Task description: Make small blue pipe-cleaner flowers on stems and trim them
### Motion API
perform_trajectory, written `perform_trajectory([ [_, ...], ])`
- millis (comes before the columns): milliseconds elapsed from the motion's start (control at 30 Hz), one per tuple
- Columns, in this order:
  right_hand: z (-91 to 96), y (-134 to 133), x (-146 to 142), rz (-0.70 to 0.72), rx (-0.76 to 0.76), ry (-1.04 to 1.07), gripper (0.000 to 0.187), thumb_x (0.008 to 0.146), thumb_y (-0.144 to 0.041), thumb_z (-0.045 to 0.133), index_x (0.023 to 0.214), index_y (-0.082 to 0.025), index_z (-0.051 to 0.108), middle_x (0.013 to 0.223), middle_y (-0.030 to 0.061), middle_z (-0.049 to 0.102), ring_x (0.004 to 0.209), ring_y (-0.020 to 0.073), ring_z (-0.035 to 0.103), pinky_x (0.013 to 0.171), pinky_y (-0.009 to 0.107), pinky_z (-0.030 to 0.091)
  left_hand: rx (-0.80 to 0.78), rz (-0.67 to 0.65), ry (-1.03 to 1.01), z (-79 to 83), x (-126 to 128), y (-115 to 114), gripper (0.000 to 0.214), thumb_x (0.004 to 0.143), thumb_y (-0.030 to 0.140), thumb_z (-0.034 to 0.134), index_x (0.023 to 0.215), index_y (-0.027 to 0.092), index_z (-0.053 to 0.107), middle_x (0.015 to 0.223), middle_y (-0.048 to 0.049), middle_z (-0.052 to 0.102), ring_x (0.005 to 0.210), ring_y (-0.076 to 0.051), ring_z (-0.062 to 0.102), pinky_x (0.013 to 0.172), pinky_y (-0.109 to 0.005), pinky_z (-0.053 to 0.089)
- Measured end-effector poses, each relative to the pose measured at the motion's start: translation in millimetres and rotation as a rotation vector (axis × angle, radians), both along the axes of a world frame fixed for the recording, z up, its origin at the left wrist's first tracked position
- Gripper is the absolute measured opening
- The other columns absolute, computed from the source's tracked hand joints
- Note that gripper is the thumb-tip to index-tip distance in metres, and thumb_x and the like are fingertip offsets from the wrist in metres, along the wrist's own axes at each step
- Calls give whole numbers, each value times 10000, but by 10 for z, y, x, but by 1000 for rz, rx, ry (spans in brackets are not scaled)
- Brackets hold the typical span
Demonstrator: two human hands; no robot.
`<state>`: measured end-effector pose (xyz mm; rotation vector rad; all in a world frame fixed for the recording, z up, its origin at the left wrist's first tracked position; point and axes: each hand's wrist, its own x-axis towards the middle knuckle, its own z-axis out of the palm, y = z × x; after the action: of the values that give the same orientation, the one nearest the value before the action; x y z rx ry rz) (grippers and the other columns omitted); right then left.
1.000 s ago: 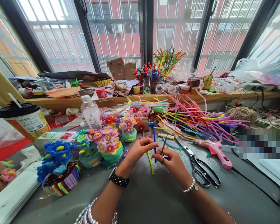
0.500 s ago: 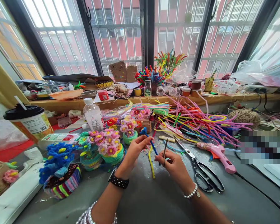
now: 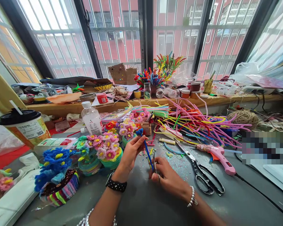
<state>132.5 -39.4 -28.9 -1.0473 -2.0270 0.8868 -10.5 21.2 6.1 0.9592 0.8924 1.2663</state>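
My left hand pinches a blue pipe cleaner near its top, just below a small curled blue flower head. The stem slants down to my right hand, which is slightly blurred and closed around small dark scissors. The blades point up beside the stem; whether they touch it I cannot tell. My right fingers meet the stem's lower end and partly hide it. Left of my hands stand pipe-cleaner flower pots: pink flowers in a green-yellow pot and blue flowers in a striped pot.
Large black-handled scissors and a pink glue gun with a cord lie to the right. Loose pipe cleaners are heaped behind. A plastic bottle and a drink cup stand left. Jars line the wooden sill.
My right hand has moved down and left along the blue stem, so more of the stem shows between my hands. The yellow pipe cleaner seen hanging below my hands is out of sight.
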Motion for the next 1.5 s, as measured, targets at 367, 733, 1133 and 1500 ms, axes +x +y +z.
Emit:
perform_trajectory([
  [367,58,-23,11,147,-4,-28,640,676,-698,259,678,-151,591,1041,76,450,990,203,386,872,336,311,21,-25,-3,19,20,25,178,580,294,671,682,150,650,583,31,566,494,-20,447,478,-126,340],
  [733,38,8,-34,-88,17,70,384,642,-487,584,462,-157,510,893,40,505,866,167,461,787,294,366,33,-10,-63,0,-14,74,150,571,279,677,660,160,654,587,36,552,484,-16,433,476,-120,351],
  [1133,69,34,26,-54,-2,126,622,679,-696,274,571,-145,541,825,71,475,792,183,460,722,315,381,73,-29,-103,6,-60,27,135,618,273,646,680,153,640,515,47,464,455,-18,376,425,-123,306],
  [1500,165,36,137,227,-220,305,701,688,-712,155,853,-147,536,675,26,488,604,131,434,581,261,368,85,26,-121,22,-51,-9,164,575,267,674,688,153,640,606,32,532,493,-23,405,461,-130,323],
])
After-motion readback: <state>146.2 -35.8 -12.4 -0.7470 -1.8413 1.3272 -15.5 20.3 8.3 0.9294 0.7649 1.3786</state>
